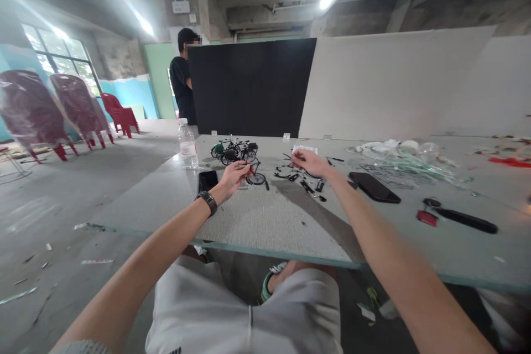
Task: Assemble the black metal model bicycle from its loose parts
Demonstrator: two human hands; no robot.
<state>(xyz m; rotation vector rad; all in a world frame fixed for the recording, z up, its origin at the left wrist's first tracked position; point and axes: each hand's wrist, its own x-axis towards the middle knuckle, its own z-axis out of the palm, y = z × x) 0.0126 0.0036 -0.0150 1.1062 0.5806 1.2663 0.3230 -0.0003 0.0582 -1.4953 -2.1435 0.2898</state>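
My left hand (234, 175), with a dark watch on its wrist, is closed on a small black model bicycle frame with one wheel (255, 173), held just above the table (265, 221). My right hand (309, 163) reaches over a scatter of small black parts (305, 182); its fingers are pinched on a tiny piece I cannot make out. Two finished model bicycles (234, 150), one green and one black, stand behind the left hand.
A water bottle (188, 145) and a dark phone (207, 180) lie at the left. Another phone (374, 186), a black-handled tool (464, 218), a red piece (427, 217) and clear plastic bags (398, 163) lie at the right. A person (182, 80) stands behind a black board (251, 86). Red chairs (78, 105) stand far left.
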